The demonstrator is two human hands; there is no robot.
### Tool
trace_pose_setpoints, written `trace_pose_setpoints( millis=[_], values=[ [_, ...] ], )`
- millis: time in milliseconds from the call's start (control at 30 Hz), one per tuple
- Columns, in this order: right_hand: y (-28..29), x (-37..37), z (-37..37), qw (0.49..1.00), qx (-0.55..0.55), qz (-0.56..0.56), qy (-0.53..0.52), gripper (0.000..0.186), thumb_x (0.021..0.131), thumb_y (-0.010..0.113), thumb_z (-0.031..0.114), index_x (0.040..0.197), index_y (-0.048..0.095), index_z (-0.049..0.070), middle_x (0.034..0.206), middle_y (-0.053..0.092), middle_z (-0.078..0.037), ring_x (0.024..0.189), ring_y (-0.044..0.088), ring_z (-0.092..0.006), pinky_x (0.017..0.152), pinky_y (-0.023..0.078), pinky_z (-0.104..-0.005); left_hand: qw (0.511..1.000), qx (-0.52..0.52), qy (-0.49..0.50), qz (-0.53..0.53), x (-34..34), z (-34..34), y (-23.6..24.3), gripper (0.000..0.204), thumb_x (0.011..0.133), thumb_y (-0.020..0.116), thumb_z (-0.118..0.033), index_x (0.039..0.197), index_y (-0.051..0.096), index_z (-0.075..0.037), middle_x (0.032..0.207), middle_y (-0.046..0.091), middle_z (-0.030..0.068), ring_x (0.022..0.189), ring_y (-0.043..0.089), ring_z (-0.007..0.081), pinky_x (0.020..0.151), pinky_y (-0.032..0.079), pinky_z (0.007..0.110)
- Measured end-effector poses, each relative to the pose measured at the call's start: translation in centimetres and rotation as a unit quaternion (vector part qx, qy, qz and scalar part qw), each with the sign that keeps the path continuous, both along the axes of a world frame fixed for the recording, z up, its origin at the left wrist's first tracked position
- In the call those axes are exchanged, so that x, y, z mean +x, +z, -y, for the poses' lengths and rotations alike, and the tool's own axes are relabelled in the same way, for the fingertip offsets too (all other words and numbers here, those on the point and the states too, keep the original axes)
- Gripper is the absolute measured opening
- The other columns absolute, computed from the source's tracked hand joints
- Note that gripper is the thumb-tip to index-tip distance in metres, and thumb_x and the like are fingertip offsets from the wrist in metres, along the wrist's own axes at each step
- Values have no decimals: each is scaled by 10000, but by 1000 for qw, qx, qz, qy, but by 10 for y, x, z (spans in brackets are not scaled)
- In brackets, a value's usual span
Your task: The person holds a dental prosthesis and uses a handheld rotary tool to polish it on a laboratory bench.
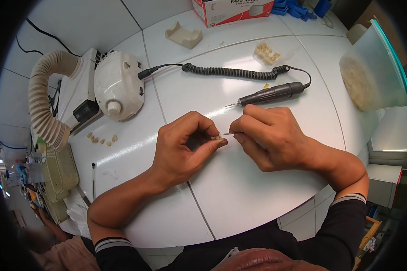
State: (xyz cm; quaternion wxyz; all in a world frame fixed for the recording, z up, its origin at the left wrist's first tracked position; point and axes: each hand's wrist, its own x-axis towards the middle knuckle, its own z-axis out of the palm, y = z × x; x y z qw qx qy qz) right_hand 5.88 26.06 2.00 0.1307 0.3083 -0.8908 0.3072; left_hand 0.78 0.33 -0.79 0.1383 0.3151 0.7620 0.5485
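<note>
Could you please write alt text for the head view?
A person's left hand pinches a small cream toothlike piece; the right hand holds a thin tool near it. Beyond lies a black rotary handpiece corded to a white control unit.

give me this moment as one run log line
left hand grip: pinching small cream piece | right hand grip: holding thin tool, tip near piece | corded handpiece: on table | loose cream pieces: on table, left side

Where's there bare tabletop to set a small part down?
Bare tabletop between the forearms, down to the near edge; also between cord, machine and left hand. Crowded: left side, with hose, pen and loose pieces; just beyond the right hand, where the handpiece lies.
</note>
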Motion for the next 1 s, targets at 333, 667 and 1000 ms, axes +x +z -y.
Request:
trace_pose_setpoints(
  millis=[333,667,1000],
  values=[
    [-7,0,1,1000,-17,0,21,154,888,773,-10,984,669,49,804,680,-60,631,681,-277,514,476,-419,1000,-18,-5,23,-1,1,-1,265,947,904,28,1028,657,-23,954,713,9,840,674,40,725,567,215],
    [-7,-1,0,999,-11,2,33,193,850,802,-20,1015,728,48,799,689,-62,598,664,-277,524,491,-399,999,-26,-18,8,-2,2,-1,261,956,878,58,1032,642,-21,974,717,24,892,722,66,771,604,225],
    [-11,-1,1,1000,-4,-2,-4,149,882,788,11,980,681,46,780,671,-67,638,697,-279,524,499,-418,999,18,-17,-30,-2,-1,-1,234,930,853,104,1066,695,-2,1085,742,68,962,727,105,850,602,257]
  ],
)
